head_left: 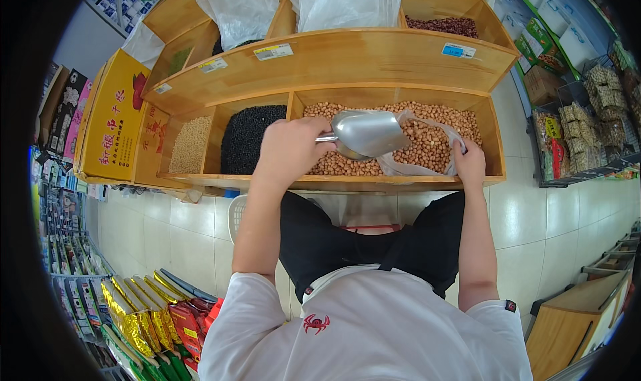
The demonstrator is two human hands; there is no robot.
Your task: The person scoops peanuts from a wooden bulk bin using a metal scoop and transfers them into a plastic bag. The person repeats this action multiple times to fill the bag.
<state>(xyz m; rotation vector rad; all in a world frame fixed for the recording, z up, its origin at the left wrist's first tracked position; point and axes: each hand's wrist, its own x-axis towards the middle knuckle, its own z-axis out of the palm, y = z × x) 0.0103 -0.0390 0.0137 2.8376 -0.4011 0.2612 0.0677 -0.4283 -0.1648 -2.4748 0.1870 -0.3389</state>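
Observation:
My left hand [293,143] grips the short handle of a shiny metal scoop [369,130]. The scoop's mouth points right, over the left rim of a clear plastic bag [411,170]; no nuts show in its bowl. My right hand [469,163] pinches the bag's right edge and holds it spread. The bag rests in a wooden compartment of shelled peanuts [345,166] with reddish-brown skins. Peanuts show within the bag's opening, but whether they lie inside it or beneath the film I cannot tell.
Left of the peanuts are black beans [250,135] and pale grains [190,143], split off by wooden dividers. An upper wooden tier [340,63] holds dark red beans [443,26] and draped plastic bags [348,5]. A yellow carton [107,130] stands at left, a rack of packaged food [576,135] at right.

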